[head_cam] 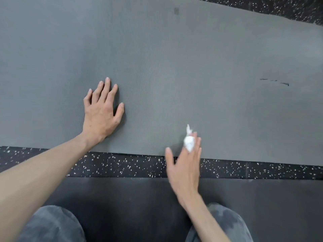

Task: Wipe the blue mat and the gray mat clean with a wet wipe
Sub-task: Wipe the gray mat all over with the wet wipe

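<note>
The gray mat [174,58] fills the upper two thirds of the head view, its near edge running across the middle. My left hand [102,112] lies flat on the mat with its fingers spread. My right hand [184,165] is blurred at the mat's near edge, with a crumpled white wet wipe [189,144] caught between its straight fingers. No blue mat is in view.
Black speckled rubber floor [122,165] borders the mat's near edge and shows again at the top right. A dark mat [131,198] lies under my knees [52,224]. A small dark scuff [274,81] and a faint ribbed mark [176,11] sit on the gray mat.
</note>
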